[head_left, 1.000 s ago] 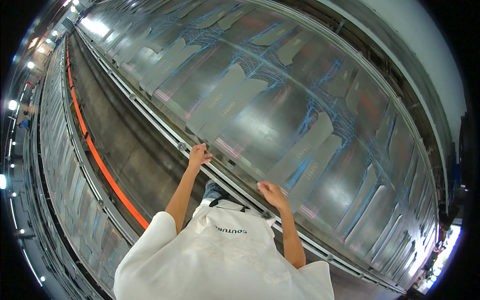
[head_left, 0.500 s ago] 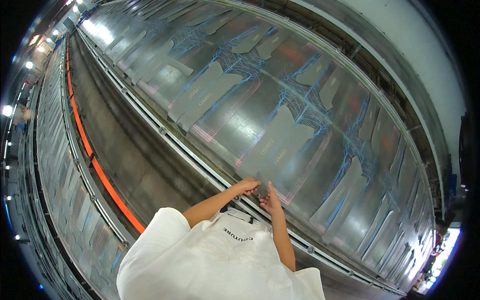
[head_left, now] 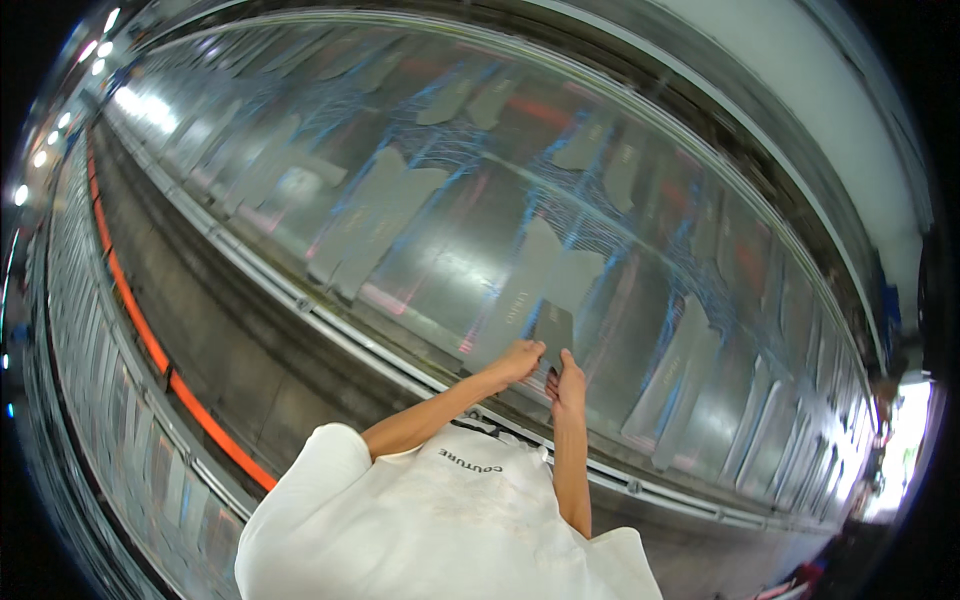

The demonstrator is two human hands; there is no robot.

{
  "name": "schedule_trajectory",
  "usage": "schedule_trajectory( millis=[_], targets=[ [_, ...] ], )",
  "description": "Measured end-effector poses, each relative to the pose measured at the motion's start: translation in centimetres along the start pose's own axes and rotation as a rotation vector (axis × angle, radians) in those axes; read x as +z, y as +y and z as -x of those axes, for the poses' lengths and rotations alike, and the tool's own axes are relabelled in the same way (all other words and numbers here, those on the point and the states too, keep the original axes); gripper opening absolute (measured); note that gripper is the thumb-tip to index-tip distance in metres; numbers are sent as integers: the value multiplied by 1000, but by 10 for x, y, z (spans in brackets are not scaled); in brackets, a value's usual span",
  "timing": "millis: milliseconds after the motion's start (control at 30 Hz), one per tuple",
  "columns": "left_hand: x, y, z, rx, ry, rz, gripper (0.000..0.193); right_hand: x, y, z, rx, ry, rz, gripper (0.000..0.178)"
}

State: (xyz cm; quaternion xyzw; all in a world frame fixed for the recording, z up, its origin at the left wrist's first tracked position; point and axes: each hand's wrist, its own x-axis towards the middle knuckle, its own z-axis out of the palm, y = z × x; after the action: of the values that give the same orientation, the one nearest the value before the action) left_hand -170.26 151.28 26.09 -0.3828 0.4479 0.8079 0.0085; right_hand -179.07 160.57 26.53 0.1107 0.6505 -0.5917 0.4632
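A long silvery table (head_left: 455, 262) runs across in front of me, with grey flat cut pieces, apparently fabric, lying on it. The near end of one grey cut piece (head_left: 553, 322) is folded up off the table, and its turned part looks darker. My left hand (head_left: 522, 360) is closed at the left corner of that raised end. Beside it, my right hand (head_left: 567, 387) pinches the right corner, thumb upward. The fingertips are partly hidden and slightly blurred. A matching grey piece (head_left: 512, 310) lies flat just left of the raised one.
Blue and pink lines mark the tabletop around other grey pieces (head_left: 670, 365). A metal rail (head_left: 330, 322) follows the table's near edge. On the left lies a dark aisle floor (head_left: 210, 310), then an orange strip (head_left: 150, 340) along a second table (head_left: 110, 365).
Both hands have moved forward and a little right. The piece's near end, only slightly raised before, is now folded further back. The whole view has shifted slightly.
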Motion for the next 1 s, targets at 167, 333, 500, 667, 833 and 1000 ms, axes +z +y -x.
schedule_trajectory(
  millis=[167,333,500,667,833,1000],
  targets=[
    [0,28,-7,42,11,-134,35,8,-39,18,-86,50,91,37],
    [25,72,15,121,43,-292,44,-5,-61,26,-158,66,190,39],
    [30,95,43,183,-21,-360,43,2,-91,65,-388,-15,305,48],
    [5,33,-13,273,43,-486,51,-7,-47,1,-337,68,354,52],
    [-34,-55,-38,18,101,-530,59,-36,34,-31,-46,-40,506,58],
    [-96,-122,-31,-95,422,-765,62,-66,100,-28,-275,296,1152,71]
  ],
)
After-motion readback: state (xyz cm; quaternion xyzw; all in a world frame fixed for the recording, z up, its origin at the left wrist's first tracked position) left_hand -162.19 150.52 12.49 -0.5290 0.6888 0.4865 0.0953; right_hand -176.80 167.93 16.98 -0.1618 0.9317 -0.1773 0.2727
